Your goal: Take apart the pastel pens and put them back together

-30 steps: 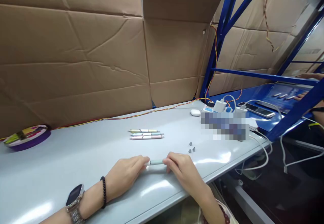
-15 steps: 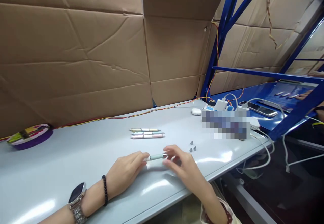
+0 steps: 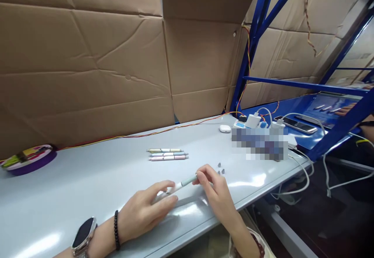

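Head view: a pale green and white pen slanting between two hands

At far left, a purple-sided tub [image 3: 33,167] sits on the white table [image 3: 87,172]. The left hand [image 3: 143,209], with a smartwatch [image 3: 84,232] and black bead bracelet [image 3: 116,230] behind it, has thumb and forefinger parted around the white end of the pen [image 3: 188,180]; contact there is unclear. Beyond lie three pens [image 3: 168,158] side by side. The right hand [image 3: 216,192] pinches the pen's green end between thumb and fingertips, above the table. Just past it stand three small grey cones [image 3: 223,171]; farther right, a phone [image 3: 302,126].
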`<state>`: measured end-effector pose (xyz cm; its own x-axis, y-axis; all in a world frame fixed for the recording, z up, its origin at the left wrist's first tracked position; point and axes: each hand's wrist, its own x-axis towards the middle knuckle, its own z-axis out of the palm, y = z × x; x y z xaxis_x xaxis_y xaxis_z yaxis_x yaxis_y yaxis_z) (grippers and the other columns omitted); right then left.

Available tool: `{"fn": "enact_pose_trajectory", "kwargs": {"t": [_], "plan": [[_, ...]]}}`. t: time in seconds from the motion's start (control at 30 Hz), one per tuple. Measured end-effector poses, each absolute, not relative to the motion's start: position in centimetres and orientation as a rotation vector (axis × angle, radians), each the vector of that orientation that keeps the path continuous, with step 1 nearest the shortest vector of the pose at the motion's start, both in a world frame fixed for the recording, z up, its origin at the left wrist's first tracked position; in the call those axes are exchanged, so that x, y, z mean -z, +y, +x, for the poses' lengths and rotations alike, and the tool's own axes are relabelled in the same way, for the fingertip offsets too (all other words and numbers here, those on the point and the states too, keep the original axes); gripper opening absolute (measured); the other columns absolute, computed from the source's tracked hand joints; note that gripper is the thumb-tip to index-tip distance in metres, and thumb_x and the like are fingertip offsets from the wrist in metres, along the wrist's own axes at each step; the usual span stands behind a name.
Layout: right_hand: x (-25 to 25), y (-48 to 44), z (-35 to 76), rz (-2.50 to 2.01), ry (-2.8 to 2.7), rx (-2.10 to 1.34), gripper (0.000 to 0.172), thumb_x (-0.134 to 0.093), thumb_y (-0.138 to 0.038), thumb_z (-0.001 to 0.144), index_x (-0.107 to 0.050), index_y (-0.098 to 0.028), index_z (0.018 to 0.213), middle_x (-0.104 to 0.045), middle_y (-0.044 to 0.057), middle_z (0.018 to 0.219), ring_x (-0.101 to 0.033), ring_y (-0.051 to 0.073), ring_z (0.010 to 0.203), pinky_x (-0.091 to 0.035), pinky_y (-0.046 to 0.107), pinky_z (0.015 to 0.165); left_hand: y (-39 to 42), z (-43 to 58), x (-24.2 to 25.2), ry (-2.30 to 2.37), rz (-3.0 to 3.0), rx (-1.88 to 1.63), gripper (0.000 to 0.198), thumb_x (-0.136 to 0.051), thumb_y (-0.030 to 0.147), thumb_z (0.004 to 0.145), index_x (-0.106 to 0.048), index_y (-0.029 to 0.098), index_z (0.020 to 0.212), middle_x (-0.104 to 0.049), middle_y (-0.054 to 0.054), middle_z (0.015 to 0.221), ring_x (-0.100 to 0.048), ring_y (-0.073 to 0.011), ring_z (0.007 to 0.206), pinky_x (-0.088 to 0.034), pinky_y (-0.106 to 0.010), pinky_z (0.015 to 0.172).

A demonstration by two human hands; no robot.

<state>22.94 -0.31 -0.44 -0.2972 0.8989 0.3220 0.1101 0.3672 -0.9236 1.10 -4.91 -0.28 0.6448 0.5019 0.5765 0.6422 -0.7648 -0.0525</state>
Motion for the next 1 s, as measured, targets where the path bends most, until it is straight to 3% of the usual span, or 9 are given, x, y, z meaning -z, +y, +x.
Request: {"fn": "enact_pose_trajectory", "kwargs": {"t": [0.17, 0.33, 0.43, 0.53, 0.63, 0.83, 1.0], "plan": [[0.7, -1.5, 21.5, -0.723, -1.359, -1.465, 0.028, -0.047, -0.043, 0.088, -0.051, -0.018, 0.078, -0.049, -0.003, 0.064, -0.053, 0.01, 0.06, -0.044, 0.021, 0.058, -5.9, 2.3, -0.5, -0.424, -2.702, 0.708, 0.015, -0.046, 0.018, 0.084, -0.06, 0.017, 0.091, -0.064, -0.008, 0.1, -0.059, -0.0159, 0.072, -0.049, -0.024, 0.054], [1.2, -2.6, 19.8, -0.636, -1.211, -1.557, 0.031, -0.047, -0.047, 0.088, -0.049, -0.017, 0.079, -0.047, -0.004, 0.064, -0.052, 0.008, 0.054, -0.046, 0.019, 0.048, -6.6, 2.9, -0.6, -0.399, -2.81, 0.58, 0.02, -0.043, 0.026, 0.089, -0.061, 0.018, 0.085, -0.065, -0.007, 0.099, -0.049, -0.0146, 0.052, -0.037, -0.027, 0.04], [1.3, -2.6, 19.8, -0.64, -1.191, -1.613, 0.032, -0.045, -0.05, 0.087, -0.047, -0.018, 0.081, -0.05, -0.003, 0.064, -0.054, 0.01, 0.054, -0.045, 0.019, 0.045, -6.8, 3.1, -0.5, -0.411, -2.869, 0.48, 0.025, -0.047, 0.028, 0.089, -0.053, 0.019, 0.066, -0.061, -0.004, 0.072, -0.042, -0.0136, 0.046, -0.029, -0.027, 0.038], [1.1, -2.7, 20.1, -0.627, -1.342, -1.721, 0.033, -0.046, -0.05, 0.087, -0.048, -0.018, 0.085, -0.051, -0.004, 0.061, -0.055, 0.01, 0.053, -0.046, 0.02, 0.05, -6.8, 3.3, -0.6, -0.391, -2.872, 0.516, 0.039, -0.043, 0.025, 0.091, -0.038, 0.019, 0.053, -0.042, 0.001, 0.051, -0.031, -0.0128, 0.04, -0.021, -0.028, 0.037], [0.8, -2.9, 20.2, -0.614, -1.517, -1.71, 0.031, -0.049, -0.046, 0.087, -0.053, -0.016, 0.085, -0.052, -0.003, 0.062, -0.055, 0.01, 0.058, -0.045, 0.021, 0.058, -6.8, 3.3, -0.7, -0.415, -2.882, 0.491, 0.039, -0.037, 0.025, 0.092, -0.037, 0.019, 0.054, -0.039, 0.001, 0.052, -0.028, -0.0135, 0.041, -0.02, -0.029, 0.037], [0.5, -3.3, 20.0, -0.743, -1.738, -1.481, 0.04, -0.036, -0.045, 0.093, -0.049, -0.017, 0.066, -0.054, -0.001, 0.061, -0.053, 0.011, 0.061, -0.042, 0.021, 0.061, -6.9, 3.2, -0.6, -0.441, -2.845, 0.373, 0.024, -0.042, 0.029, 0.089, -0.043, 0.02, 0.066, -0.044, 0.002, 0.058, -0.03, -0.0138, 0.041, -0.024, -0.029, 0.037], [0.6, -3.2, 19.9, -0.8, -1.881, -1.399, 0.03, -0.036, -0.038, 0.094, -0.045, -0.02, 0.072, -0.056, -0.002, 0.065, -0.053, 0.011, 0.061, -0.04, 0.022, 0.06, -7.0, 3.1, -0.7, -0.503, -2.785, 0.36, 0.017, -0.041, 0.029, 0.086, -0.042, 0.021, 0.071, -0.045, 0.0, 0.059, -0.034, -0.015, 0.042, -0.026, -0.03, 0.038]]}}
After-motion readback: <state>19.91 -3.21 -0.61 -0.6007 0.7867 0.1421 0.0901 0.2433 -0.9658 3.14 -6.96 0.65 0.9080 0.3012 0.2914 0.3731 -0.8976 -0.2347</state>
